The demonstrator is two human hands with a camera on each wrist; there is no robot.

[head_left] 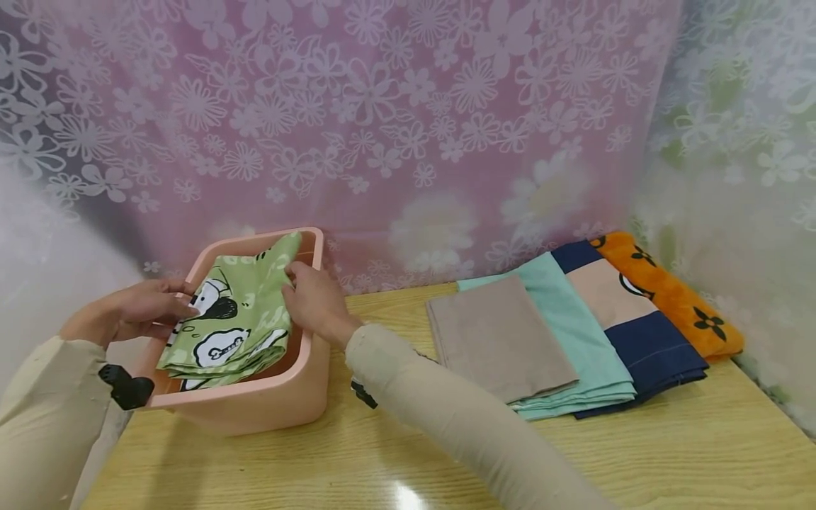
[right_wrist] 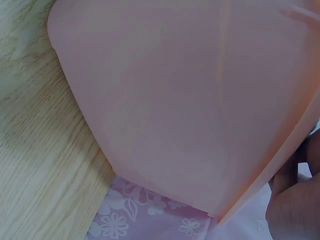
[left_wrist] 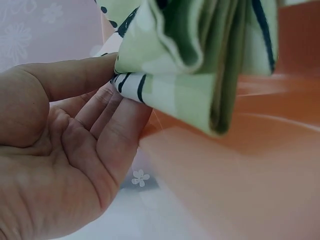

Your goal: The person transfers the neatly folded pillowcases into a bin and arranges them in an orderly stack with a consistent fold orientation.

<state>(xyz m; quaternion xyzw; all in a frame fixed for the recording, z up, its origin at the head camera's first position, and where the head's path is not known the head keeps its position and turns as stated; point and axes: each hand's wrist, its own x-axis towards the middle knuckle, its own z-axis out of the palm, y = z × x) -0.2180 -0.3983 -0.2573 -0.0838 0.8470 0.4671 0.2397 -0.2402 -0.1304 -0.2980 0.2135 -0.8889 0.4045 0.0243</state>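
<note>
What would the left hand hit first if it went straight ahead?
The green cloth, which the left hand pinches; past that, probably the right hand or the bin, though depth is unclear.

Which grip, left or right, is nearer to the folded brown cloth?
Right. The right grip holds the green cloth at the right rim of the pink bin, left of the brown cloth; the left grip is farther left, by the opposite rim.

We've got a green cloth (head_left: 258,304) with black-and-white cartoon prints, and a plain peachy-pink bin (head_left: 255,409). Then we're seeing a plain taupe cloth (head_left: 500,340), a mint cloth (head_left: 570,319), a navy cloth (head_left: 656,350) with a peach panel – plus an orange cloth (head_left: 676,285) sporting black flowers. Our backdrop (head_left: 382,177)? Pinkish, white florals – and yellowish woodgrain on the table (head_left: 319,467).
</note>
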